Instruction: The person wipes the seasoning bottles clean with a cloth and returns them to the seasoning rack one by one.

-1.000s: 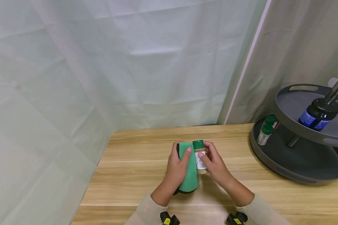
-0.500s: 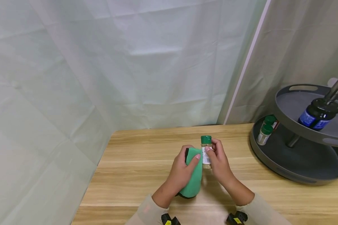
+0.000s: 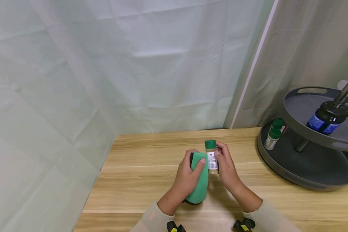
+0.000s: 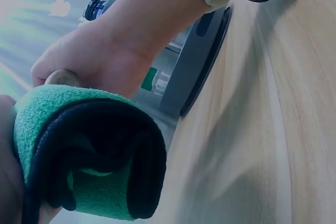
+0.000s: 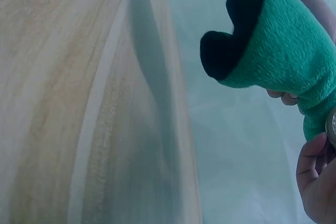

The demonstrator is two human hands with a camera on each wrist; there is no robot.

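Note:
My left hand grips a folded green cloth with dark edging, its thumb lying across the front. In the left wrist view the cloth curls into a loose roll. My right hand holds a spice jar upright between thumb and fingers. The jar has a green cap, a white label with a barcode and pale contents. Its left side is against or very near the cloth. In the right wrist view the cloth fills the upper right, and only a sliver of the jar shows at the edge.
On the right of the wooden table stands a two-tier grey turntable tray. Two green-capped jars, one a spice jar, stand on its lower tier. A dark jar with a blue label is on the upper tier. Pale curtains hang behind.
Both hands have shifted right with the cloth and the jar, mostly in the first half second. Since then the jar has turned a little, and its label shows more fully.

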